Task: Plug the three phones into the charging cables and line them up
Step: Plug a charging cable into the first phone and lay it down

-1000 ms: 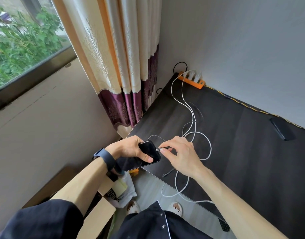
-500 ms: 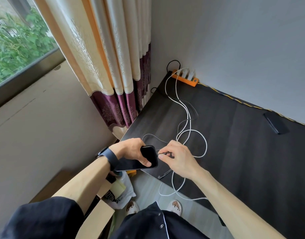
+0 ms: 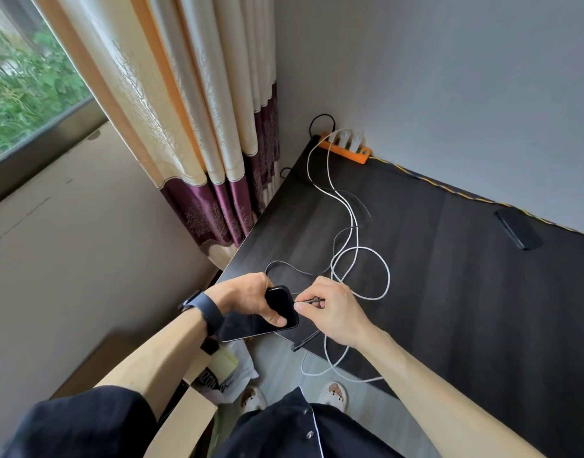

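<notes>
**Plug is right at the port, here's where it could go sideways**

The right hand (image 3: 333, 312) pinches the plug end of the dark braided cable (image 3: 312, 299) between thumb and forefinger, with the other fingers curled in. The left hand (image 3: 247, 295) is wrapped round the phone (image 3: 251, 327), thumb lying across the screen. The plug tip sits right at the phone's end edge, but I honestly can't tell if it's seated or only touching.

What worries me:
- The phone is held at the near corner of the table (image 3: 449, 292), partly out over the floor. If the grip slips while the plug is pushed in, it probably drops.
- The plug looks like it comes in at a slight angle, so it could scrape or jam instead of sliding home.
- The white cables (image 3: 383, 269) loop right beside the right wrist and hang off the table edge. A snag there could drag the whole tangle.

So the phone is just left of the right hand, touching or nearly so. A second phone (image 3: 518, 228) lies flat by the far wall, well apart from both hands. I can't spot a third. The cables run back to the orange power strip (image 3: 345, 148) in the corner.
</notes>
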The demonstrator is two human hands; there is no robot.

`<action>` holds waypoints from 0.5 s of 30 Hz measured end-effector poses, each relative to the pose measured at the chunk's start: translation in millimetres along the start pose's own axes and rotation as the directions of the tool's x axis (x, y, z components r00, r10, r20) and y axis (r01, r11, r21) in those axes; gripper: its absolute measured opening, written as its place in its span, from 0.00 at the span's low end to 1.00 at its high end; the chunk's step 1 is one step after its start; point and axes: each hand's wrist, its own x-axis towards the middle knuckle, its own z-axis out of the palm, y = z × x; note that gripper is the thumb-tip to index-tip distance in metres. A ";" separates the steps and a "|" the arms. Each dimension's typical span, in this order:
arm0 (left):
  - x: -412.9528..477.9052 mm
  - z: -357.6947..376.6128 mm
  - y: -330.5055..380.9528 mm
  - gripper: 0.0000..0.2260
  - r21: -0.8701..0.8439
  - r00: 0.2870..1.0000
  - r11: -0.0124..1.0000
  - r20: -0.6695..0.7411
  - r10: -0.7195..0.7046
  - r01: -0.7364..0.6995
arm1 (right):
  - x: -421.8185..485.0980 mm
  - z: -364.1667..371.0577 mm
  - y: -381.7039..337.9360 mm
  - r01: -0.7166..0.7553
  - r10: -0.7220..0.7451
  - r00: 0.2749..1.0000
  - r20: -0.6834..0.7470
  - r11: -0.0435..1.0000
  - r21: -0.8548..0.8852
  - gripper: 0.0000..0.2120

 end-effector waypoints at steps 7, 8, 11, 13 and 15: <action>5.4 4.5 5.7 0.20 0.121 0.985 0.992 0.161 -0.065 0.045 | 0.1 5.6 12.9 -0.062 0.081 0.978 0.191 0.993 -0.103 0.14; 8.3 4.5 6.3 0.22 0.149 0.984 0.988 0.164 -0.071 0.046 | 1.4 6.5 13.9 -0.075 0.100 0.971 0.216 0.990 -0.120 0.17; 11.2 1.7 2.7 0.29 0.238 0.994 0.968 0.063 -0.091 0.073 | 5.2 7.9 14.7 -0.105 0.126 0.974 0.189 0.987 -0.119 0.21; 8.2 3.7 -5.4 0.36 0.176 0.987 0.977 -0.129 -0.097 0.119 | 6.0 9.2 18.5 -0.140 0.150 0.983 0.109 0.985 -0.100 0.22; 7.6 11.0 -15.1 0.43 -0.022 0.898 0.982 -0.401 -0.179 0.186 | 7.1 12.5 26.0 -0.224 0.226 0.974 0.035 0.974 -0.041 0.23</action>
